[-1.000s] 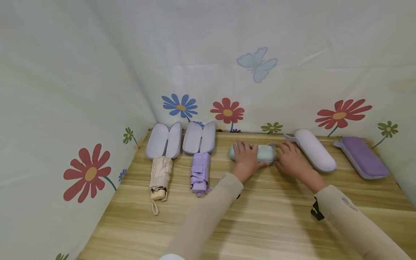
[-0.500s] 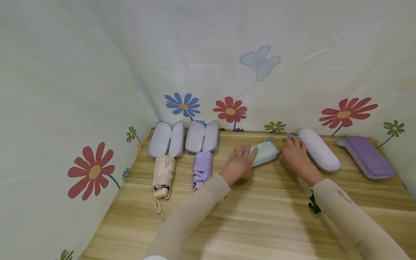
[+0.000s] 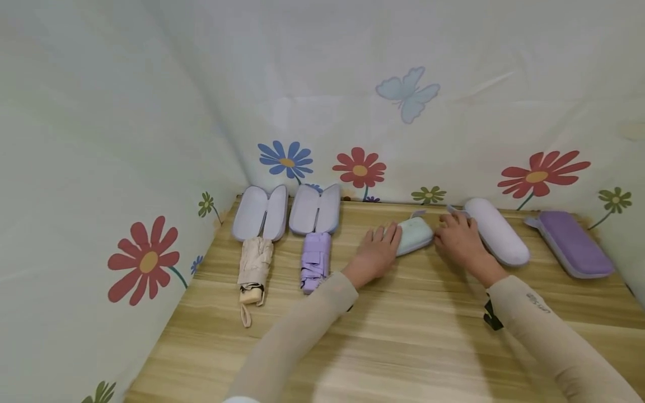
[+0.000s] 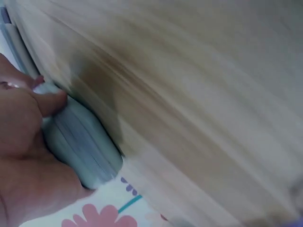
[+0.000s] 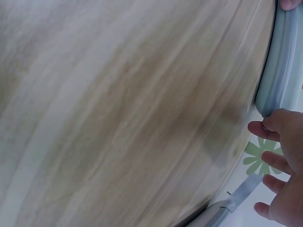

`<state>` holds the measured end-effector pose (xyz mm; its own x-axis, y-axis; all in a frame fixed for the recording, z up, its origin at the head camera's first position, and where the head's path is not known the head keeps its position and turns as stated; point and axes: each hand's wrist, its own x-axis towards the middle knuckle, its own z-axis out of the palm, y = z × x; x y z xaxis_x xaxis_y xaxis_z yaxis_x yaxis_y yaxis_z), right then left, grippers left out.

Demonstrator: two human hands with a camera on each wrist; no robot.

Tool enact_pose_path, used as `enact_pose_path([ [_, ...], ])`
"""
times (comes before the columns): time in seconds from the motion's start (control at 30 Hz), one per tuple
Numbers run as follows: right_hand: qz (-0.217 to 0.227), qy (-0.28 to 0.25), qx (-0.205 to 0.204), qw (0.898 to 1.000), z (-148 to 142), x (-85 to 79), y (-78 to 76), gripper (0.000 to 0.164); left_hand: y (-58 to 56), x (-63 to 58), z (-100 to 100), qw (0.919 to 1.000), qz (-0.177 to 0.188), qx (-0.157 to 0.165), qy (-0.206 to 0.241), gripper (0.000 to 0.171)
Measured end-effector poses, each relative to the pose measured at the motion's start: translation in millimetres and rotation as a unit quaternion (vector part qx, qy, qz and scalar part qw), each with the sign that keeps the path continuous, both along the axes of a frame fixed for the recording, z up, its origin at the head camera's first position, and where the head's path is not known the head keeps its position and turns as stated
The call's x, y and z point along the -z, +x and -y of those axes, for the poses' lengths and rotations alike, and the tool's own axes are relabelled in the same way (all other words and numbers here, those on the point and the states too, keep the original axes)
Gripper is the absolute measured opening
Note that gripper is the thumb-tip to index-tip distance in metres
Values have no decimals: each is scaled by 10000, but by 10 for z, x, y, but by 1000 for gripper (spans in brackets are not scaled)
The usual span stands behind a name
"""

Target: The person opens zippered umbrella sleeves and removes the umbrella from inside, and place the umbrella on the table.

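Gripping the mint case (image 3: 416,234) near the counter's (image 3: 398,347) back edge, the left hand (image 3: 374,254) hid its left end; the right hand (image 3: 461,240) pinched the opposite end, obscuring whatever lay within that pinch.

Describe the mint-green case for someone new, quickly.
Start at the brown table, near its far edge by the white floral backdrop. There, a rounded mint-green case has the person's left hand on one end, right hand at the other. It is the only green case; a whitish case and a purple case lie to its right.
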<state>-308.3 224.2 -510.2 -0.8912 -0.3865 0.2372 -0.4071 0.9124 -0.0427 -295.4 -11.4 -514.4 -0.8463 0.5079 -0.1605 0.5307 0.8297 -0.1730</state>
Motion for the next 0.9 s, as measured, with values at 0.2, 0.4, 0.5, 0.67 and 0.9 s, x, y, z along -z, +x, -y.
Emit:
enact_pose_path([
  [0.2,118,-29,-5,9999,42,7,-11,20,52,58,-253,9953,-85,-931,264,61],
  [0.4,-37,176,-281,9994,250,36,-26,15,64,115,-604,9784,-226,-2014,415,71],
  [0.5,-269,63,-596,9978,363,42,-37,12,56,123,-652,9724,-315,-2231,616,71],
  [0.67,-330,-52,-603,9976,316,71,-34,14,42,64,-535,9814,173,-1733,812,75],
  [0.9,-86,-285,-491,9984,307,75,-37,16,-18,-104,-166,9863,983,-877,997,90],
])
